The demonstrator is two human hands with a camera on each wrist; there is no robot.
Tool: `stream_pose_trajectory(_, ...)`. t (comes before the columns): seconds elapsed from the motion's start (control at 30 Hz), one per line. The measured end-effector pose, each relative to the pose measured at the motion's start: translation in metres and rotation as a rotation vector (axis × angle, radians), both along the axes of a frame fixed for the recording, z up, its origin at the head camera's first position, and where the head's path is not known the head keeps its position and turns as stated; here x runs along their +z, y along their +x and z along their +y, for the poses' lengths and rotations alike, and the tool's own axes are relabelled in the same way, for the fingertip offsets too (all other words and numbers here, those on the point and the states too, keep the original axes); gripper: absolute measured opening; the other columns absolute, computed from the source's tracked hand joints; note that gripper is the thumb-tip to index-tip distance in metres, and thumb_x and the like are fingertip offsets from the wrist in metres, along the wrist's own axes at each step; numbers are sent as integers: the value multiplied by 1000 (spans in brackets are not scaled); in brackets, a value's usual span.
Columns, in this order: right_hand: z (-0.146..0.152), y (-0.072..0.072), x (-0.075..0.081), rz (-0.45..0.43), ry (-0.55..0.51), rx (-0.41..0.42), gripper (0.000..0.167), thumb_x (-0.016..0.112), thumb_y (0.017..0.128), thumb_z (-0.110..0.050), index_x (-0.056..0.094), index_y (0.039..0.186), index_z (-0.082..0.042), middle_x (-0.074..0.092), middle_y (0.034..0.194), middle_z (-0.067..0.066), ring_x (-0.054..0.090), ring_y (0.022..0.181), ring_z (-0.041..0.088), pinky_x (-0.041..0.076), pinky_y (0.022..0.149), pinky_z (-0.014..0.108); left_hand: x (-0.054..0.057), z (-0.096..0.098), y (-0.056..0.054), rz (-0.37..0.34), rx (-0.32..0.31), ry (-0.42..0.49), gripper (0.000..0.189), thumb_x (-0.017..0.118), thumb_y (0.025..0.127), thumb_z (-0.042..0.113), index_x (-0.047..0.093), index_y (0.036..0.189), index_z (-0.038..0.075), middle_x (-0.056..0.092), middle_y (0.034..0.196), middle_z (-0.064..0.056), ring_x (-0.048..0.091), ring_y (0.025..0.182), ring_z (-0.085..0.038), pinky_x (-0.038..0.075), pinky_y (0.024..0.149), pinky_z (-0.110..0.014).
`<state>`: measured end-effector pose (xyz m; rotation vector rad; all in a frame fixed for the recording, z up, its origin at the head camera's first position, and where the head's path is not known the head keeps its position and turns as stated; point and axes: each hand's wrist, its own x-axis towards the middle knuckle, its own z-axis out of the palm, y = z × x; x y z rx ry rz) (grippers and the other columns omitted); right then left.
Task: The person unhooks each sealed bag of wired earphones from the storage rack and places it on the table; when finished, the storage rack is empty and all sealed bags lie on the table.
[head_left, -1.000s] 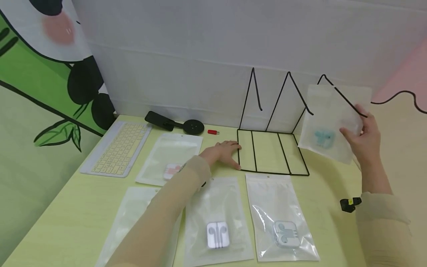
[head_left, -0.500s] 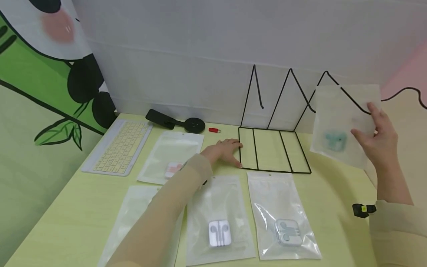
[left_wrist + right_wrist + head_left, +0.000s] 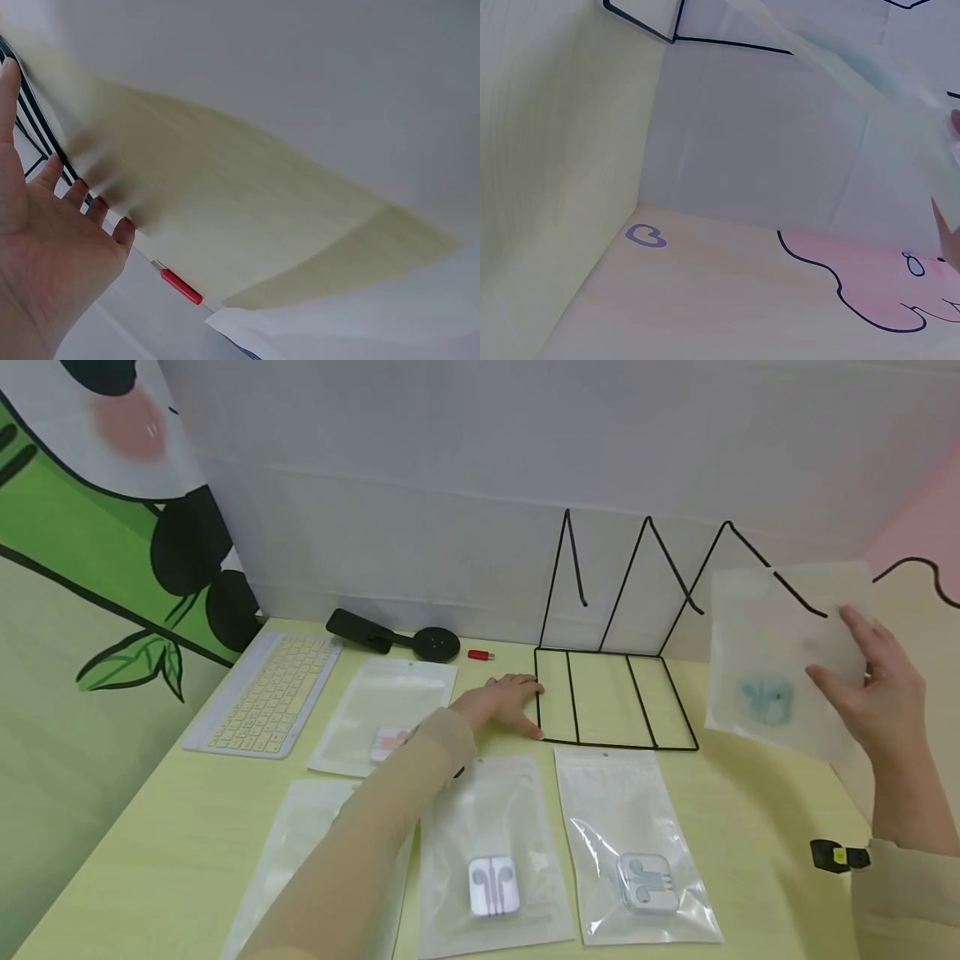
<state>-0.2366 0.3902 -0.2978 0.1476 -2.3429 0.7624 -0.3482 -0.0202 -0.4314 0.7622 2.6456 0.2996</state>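
My right hand pinches the right side of a translucent zip bag with a bluish-green earphone set inside. The tip of the right hook of a black wire display rack passes through the top of this bag. In the right wrist view only the bag's blurred edge and a bit of the hand show. My left hand rests against the left side of the rack's base, fingers and thumb spread along the wire. In the left wrist view its fingertips touch the dark wire.
Zip bags with earphones lie on the table: a white set, a pale grey-green set, a pink set. Another bag lies partly under the left forearm. A keyboard, black spatula-like tool and red USB stick sit behind.
My right hand has moved right and slightly down with the bag, whose hole has slid along the hook toward its tip. The left hand stays at the rack.
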Motion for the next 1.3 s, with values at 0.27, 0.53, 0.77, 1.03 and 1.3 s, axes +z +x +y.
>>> stream_pose_trajectory(0.27,10,13,-2,29,5,68,69,69,82,1,45,141,-25,41,144,-9,36,116,-13,29,92,3,-3,-1,0,7,3,1,90,64,76,64,27,148,27,14,158,-1,12,145,-25,13,113,-56)
stream_pose_trajectory(0.53,16,28,-1,56,-50,188,65,65,82,7,46,141,-13,41,136,-14,42,108,-9,33,77,-4,-1,0,0,4,4,5,89,65,76,63,28,148,26,15,158,-1,11,145,-25,12,114,-55)
stream_pose_trajectory(0.77,23,36,-3,30,-60,211,67,65,81,10,44,141,-11,39,136,-16,42,108,-8,36,76,-2,-1,0,1,8,1,-2,89,64,77,64,27,148,26,15,157,-1,12,145,-25,13,114,-55)
stream_pose_trajectory(1.03,38,46,-6,4,48,78,64,67,85,-6,42,143,-17,34,126,-33,33,106,-14,29,75,-4,0,1,2,7,0,-7,90,64,76,64,27,149,26,15,157,-1,12,145,-24,14,114,-54)
stream_pose_trajectory(1.3,54,56,1,-119,272,-73,72,65,89,-34,28,149,-16,34,141,31,42,110,44,26,57,0,0,0,1,0,6,-5,90,65,76,64,27,149,26,14,158,-1,12,145,-24,13,114,-54)
